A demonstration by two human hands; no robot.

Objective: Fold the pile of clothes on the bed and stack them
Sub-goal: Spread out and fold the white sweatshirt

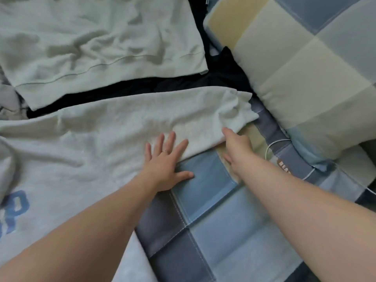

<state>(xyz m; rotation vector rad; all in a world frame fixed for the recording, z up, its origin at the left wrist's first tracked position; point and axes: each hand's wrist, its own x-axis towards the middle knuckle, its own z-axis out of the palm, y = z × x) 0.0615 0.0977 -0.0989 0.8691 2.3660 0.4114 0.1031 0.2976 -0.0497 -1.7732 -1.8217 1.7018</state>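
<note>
Head view: our left hand (164,161) lies flat, fingers apart, pinning the sleeve (142,115) of the pale grey blue-lettered sweatshirt (71,169) to the blue-checked bed (203,196); our right hand (238,151) reaches the far-right cuff (238,106), grip unclear.

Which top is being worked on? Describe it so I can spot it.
On the checked bed cover, left of the pillow, a pale greenish top lies over a dark garment. Nearer lies the grey sweatshirt, under the left hand; only it has blue letters.

Fingers of the blurred right hand (239,148) hid under the sweatshirt sleeve (183,117); behind the sleeve, a dark garment (142,88) lay mostly covered.
</note>
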